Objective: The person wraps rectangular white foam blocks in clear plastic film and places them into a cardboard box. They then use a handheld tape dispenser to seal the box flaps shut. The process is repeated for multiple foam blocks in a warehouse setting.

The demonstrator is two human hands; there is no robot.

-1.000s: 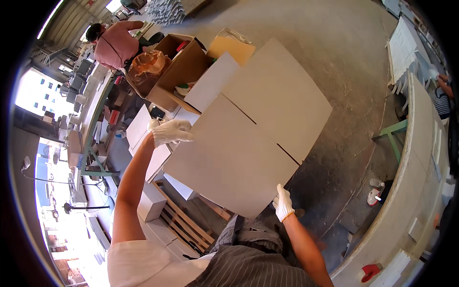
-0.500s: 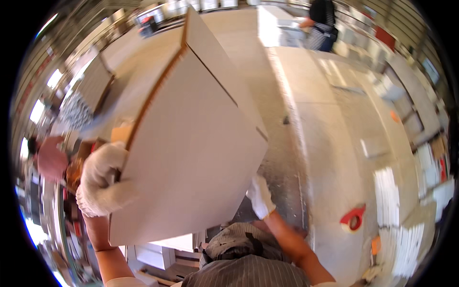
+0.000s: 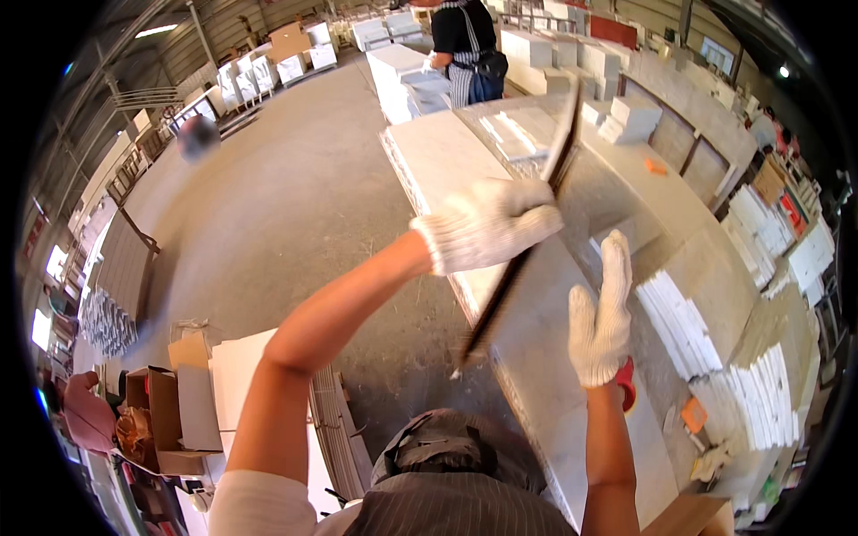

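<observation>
I hold a flat cardboard sheet (image 3: 523, 241) edge-on in front of me, so I see only its thin dark edge running from upper right, near the far end of the long worktable (image 3: 447, 161), down to a lower corner just left of my right forearm. My left hand (image 3: 490, 223), in a white knit glove, is closed around that edge about halfway along it, fingers wrapped over the top, arm stretched out from the lower left. My right hand (image 3: 601, 317), also gloved, is open and flat, fingers straight and pointing up; it stands just to the right of the sheet. I cannot tell whether its palm presses the hidden face of the sheet or stays slightly apart from it.

The sheet hangs above the pale top of the worktable, tilted, its lower corner over the table's near edge. To the right of my right hand, stacks of white flat pieces (image 3: 688, 322) lie on the table. At the far end of the table another person (image 3: 465, 45) in a dark top and striped apron stands. On the floor at my lower left sit open brown boxes (image 3: 170, 411).
</observation>
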